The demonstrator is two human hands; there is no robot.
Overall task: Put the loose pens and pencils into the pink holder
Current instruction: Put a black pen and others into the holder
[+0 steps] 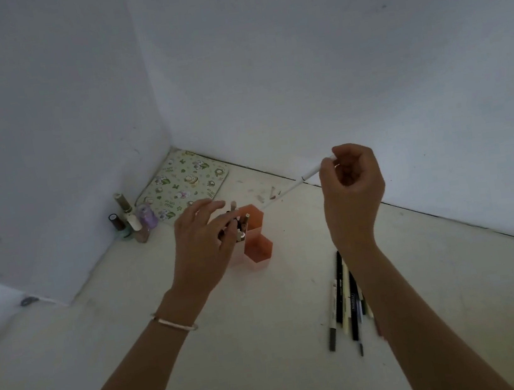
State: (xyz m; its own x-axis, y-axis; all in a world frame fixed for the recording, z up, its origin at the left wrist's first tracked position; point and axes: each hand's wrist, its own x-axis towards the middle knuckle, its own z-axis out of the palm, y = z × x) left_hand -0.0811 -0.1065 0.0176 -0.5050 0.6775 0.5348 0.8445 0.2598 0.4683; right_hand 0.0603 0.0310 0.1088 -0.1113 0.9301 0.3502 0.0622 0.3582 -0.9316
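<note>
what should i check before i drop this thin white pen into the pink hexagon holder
1. Thin white pen pinched in right hand: ok.
2. Pink hexagonal plastic holder upright: ok.
3. Empty compartment free: ok, the two beside the filled one look empty.
4. Left hand clear of holder's top: not ok, it covers the stored pens.
5. Its grip on those pens: cannot tell.
6. Loose pens all picked up: not ok, several remain.
</note>
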